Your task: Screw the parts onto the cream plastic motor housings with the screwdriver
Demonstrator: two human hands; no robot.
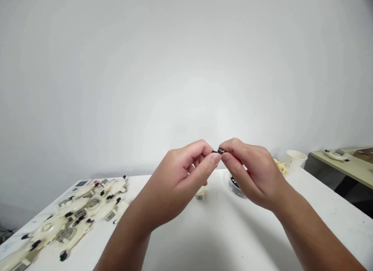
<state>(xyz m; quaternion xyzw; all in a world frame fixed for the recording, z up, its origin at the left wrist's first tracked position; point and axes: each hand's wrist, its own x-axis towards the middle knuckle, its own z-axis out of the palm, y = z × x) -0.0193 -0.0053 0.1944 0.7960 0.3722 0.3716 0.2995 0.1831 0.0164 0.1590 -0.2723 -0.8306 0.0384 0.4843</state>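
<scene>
My two hands meet above the middle of the white table (221,232). My left hand (177,181) and my right hand (250,170) both pinch a tiny dark metal part (220,151) between their fingertips. Under my left hand a small cream plastic piece (201,192) lies on the table. Behind my right hand sits a small dish of dark parts (236,184), mostly hidden.
A pile of cream plastic housings with black and metal fittings (72,216) covers the table's left side. A white paper cup (295,161) and some yellowish pieces (280,166) stand at the back right. A second table (349,166) lies further right. A plain wall fills the background.
</scene>
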